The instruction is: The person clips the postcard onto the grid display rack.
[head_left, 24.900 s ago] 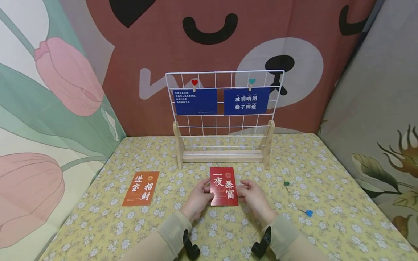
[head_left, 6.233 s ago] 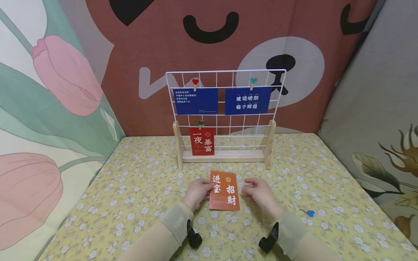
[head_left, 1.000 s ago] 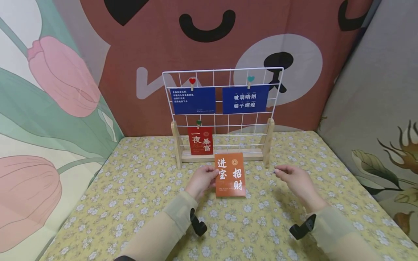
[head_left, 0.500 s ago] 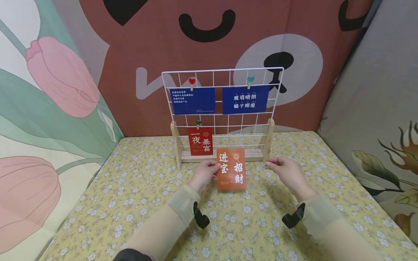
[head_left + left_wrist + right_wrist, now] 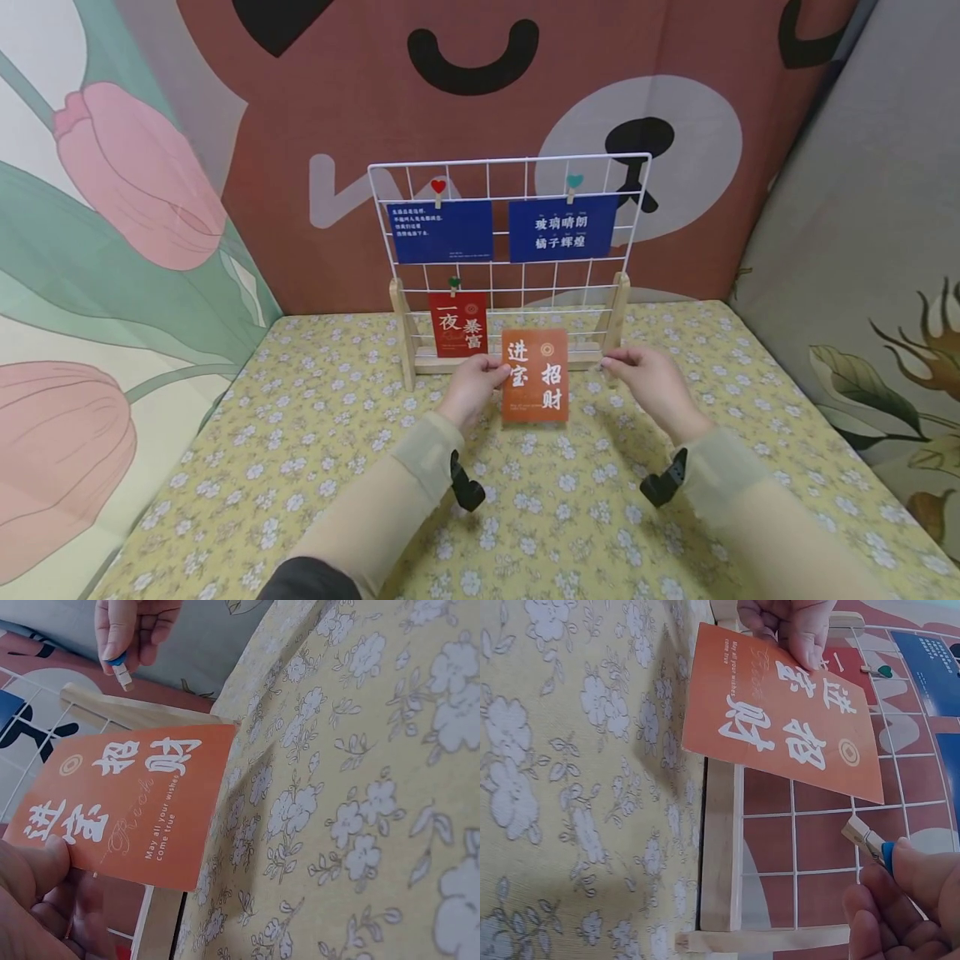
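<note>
My left hand [image 5: 495,382] pinches the left edge of an orange card [image 5: 535,375] with white Chinese characters, and holds it upright just in front of the wooden base of a white wire grid rack [image 5: 510,167]. The left wrist view shows my thumb [image 5: 37,862] on the card [image 5: 127,810]. My right hand [image 5: 611,361] is close to the card's right side, near the rack's right wooden foot. It pinches a small wooden clip with a blue heart [image 5: 866,840], which also shows in the left wrist view as the clip [image 5: 120,671].
Two blue cards [image 5: 441,232] [image 5: 562,228] hang clipped on the rack's top row, and a red card [image 5: 457,323] hangs clipped lower left. The rack stands on a yellow floral tablecloth [image 5: 337,467]. Printed fabric walls close in the left, back and right.
Both hands have moved forward toward the rack. The orange card has risen from over the table to in front of the rack's base, and the right hand with the clip has drawn closer to it.
</note>
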Tool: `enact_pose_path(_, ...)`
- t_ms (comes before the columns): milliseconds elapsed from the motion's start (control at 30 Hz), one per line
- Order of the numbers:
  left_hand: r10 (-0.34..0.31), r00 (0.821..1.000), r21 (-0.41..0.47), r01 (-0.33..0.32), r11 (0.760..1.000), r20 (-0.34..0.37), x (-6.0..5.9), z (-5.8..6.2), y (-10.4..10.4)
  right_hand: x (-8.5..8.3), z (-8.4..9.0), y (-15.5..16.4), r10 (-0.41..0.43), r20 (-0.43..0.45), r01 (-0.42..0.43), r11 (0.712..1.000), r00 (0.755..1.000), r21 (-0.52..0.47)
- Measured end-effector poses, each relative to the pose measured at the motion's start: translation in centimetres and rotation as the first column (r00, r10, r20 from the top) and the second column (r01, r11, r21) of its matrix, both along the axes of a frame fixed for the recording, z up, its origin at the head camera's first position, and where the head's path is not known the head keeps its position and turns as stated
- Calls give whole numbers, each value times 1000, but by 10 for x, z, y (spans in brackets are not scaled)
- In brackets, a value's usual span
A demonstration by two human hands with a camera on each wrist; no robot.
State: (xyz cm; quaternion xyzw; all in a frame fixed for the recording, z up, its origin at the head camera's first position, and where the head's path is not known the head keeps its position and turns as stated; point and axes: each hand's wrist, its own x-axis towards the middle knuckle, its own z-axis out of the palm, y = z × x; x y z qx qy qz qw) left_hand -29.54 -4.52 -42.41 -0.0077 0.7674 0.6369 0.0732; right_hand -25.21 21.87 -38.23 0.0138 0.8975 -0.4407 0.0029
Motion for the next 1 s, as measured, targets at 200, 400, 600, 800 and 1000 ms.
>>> enact_pose_path(200, 1, 1000, -43, -2, 999, -14, -4, 2, 2, -7, 5, -5, 14, -23, -13, 1000, 1000, 28)
enact_pose_path(400, -4, 1000, -20, 4, 1000, -27, -9, 4, 4, -15, 14, -10, 20, -57, -16, 997, 998, 73)
enact_pose_path(600, -3, 999, -60, 0, 998, -50, -15, 4, 8, -23, 20, -14, 48, -96, -39, 994, 994, 101)
enact_pose_path(800, -2, 996, -67, -4, 998, -87, -20, 5, 9, -30, 28, -19, 64, -132, -48, 991, 989, 124)
enact_pose_path(1000, 5, 992, -133, -23, 991, -129, -25, 7, 10, -35, 36, -24, 59, -138, -39, 988, 989, 147)
